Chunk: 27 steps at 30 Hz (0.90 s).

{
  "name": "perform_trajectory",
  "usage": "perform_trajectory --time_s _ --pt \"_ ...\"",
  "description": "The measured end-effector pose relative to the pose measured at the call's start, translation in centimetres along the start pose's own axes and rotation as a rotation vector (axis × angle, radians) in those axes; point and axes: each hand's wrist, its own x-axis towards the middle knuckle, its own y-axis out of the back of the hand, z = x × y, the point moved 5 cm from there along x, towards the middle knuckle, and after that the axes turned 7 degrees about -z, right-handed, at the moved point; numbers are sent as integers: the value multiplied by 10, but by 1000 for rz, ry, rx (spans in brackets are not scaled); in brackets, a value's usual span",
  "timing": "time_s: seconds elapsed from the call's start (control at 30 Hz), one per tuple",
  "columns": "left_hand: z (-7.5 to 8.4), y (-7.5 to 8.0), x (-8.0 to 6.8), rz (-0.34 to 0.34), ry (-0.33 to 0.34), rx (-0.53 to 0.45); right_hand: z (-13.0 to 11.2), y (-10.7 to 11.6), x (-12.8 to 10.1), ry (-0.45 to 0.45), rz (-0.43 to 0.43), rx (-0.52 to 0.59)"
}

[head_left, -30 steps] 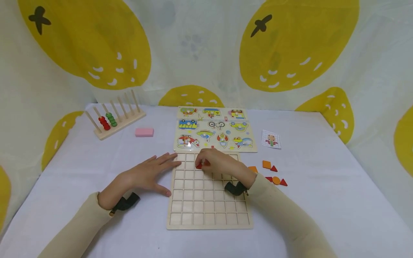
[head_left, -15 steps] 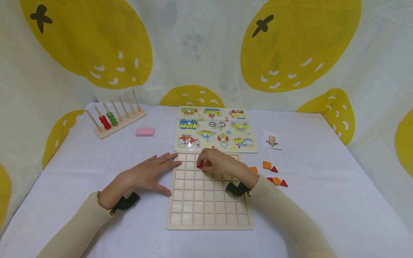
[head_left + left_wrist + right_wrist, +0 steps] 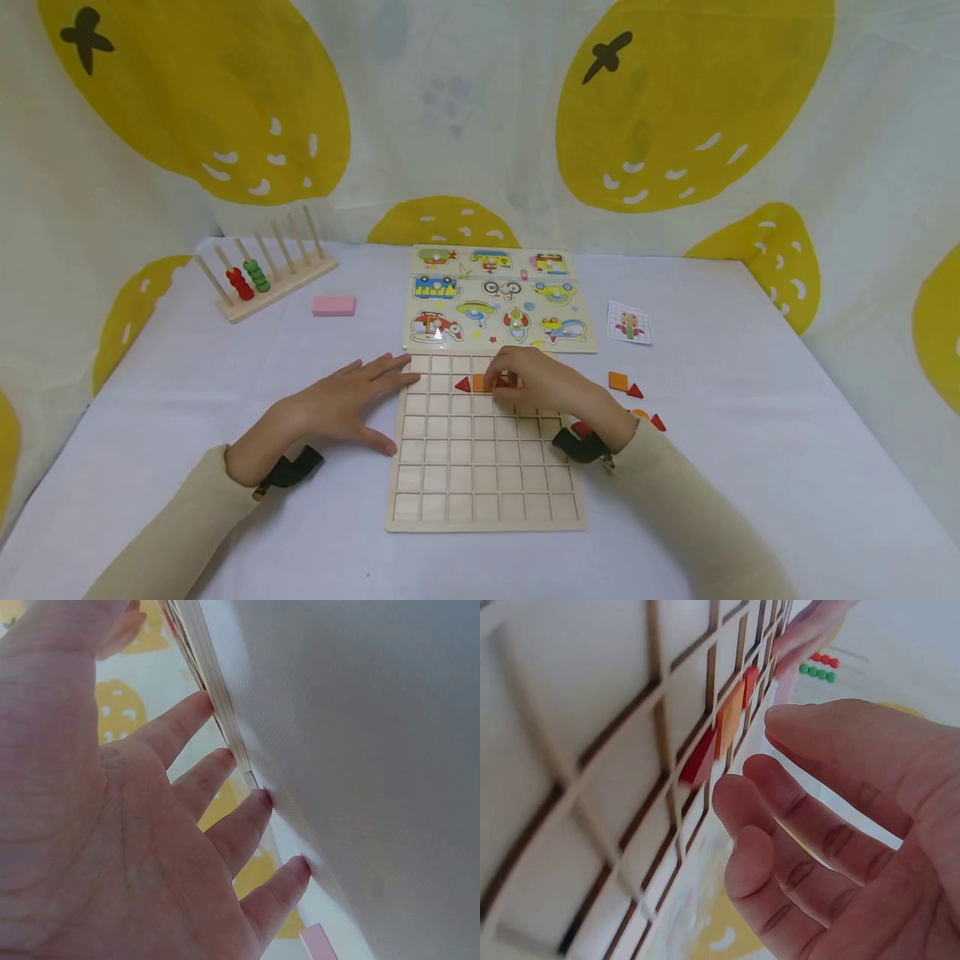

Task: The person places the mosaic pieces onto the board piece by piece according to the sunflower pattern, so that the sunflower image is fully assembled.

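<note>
Your right hand, fingers loose and holding nothing, half hides the red piece on the grid board; your left hand lies flat at the board's edge.

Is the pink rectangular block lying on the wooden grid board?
No, the pink rectangular block lies on the white tablecloth, apart from the wooden grid board.

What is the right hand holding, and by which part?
Nothing: the right hand has loose fingers off the red piece in the grid board. The left hand lies flat at its edge.
</note>
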Motion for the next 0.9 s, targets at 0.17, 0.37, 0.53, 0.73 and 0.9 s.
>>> perform_trajectory --time_s 0.17,0.37,0.53,0.73,0.9 --pt "1 1 0 1 2 3 12 9 -15 0 39 -7" --pt "0 -1 1 -2 5 14 27 18 -37 -26 88 6" --pt "-1 -2 1 0 1 16 42 23 -54 -66 118 40" --pt "-1 -1 1 -6 2 5 56 26 -76 -138 106 85" --pt "-1 -1 1 -12 10 2 67 26 -92 -117 49 94"
